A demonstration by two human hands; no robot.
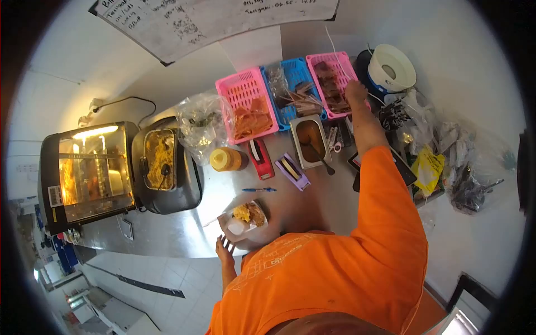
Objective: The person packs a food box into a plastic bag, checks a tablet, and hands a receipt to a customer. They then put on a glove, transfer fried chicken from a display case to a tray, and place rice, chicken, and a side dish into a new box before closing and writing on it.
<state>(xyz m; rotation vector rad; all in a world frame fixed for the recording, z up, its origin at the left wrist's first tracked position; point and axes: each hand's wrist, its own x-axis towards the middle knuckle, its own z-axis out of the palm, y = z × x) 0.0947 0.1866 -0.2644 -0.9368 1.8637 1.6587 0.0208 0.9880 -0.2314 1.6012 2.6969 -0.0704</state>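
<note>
My left hand is at the near edge of the steel counter, fingers apart and holding nothing, just below an open paper food box with yellow and brown food and a white portion in it. My right hand is stretched out to the right edge of the right pink basket, which holds brown packets. Its fingers look closed; what they hold, if anything, is hidden. A blue pen lies above the food box.
Behind stand a left pink basket, a blue basket and a steel sauce pan with a ladle. A yellow-capped bottle, red stapler-like tool and purple one lie nearer. A food tray and lit warmer stand left.
</note>
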